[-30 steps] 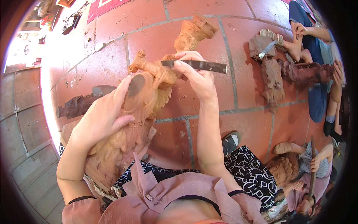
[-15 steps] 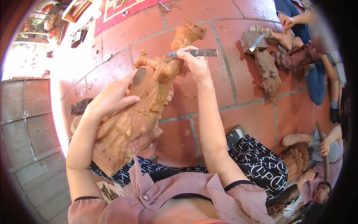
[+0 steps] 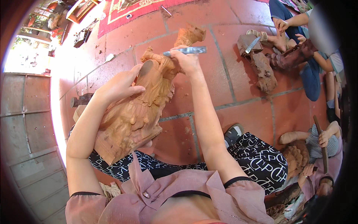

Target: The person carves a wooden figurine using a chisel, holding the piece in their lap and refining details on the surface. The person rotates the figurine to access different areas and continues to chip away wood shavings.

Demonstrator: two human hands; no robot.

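A light-brown wood carving (image 3: 143, 108) leans across my lap, its square base low near my left elbow and its narrow end pointing away from me. My left hand (image 3: 121, 86) holds its left side beside a round flat face, thumb apart from the fingers and fingertips partly behind the wood. In the closed fingers of my right hand (image 3: 189, 64) is a flat, bluish-grey bar-shaped tool (image 3: 195, 49), blurred. It lies crosswise over the carving's upper part, left end close to the wood; contact cannot be made out.
On the red tiled floor (image 3: 209, 97), a rough wood block (image 3: 264, 72) with a knife (image 3: 253, 44) on it lies far right, by a seated person holding a dark reddish carving (image 3: 294, 56). Another person's hand (image 3: 324, 140) grips a stick at right. A red rug (image 3: 140, 9) lies far ahead.
My right hand has shifted left with the tool, whose right end now tilts slightly up. My left hand stays on the carving. The whole view has turned slightly.
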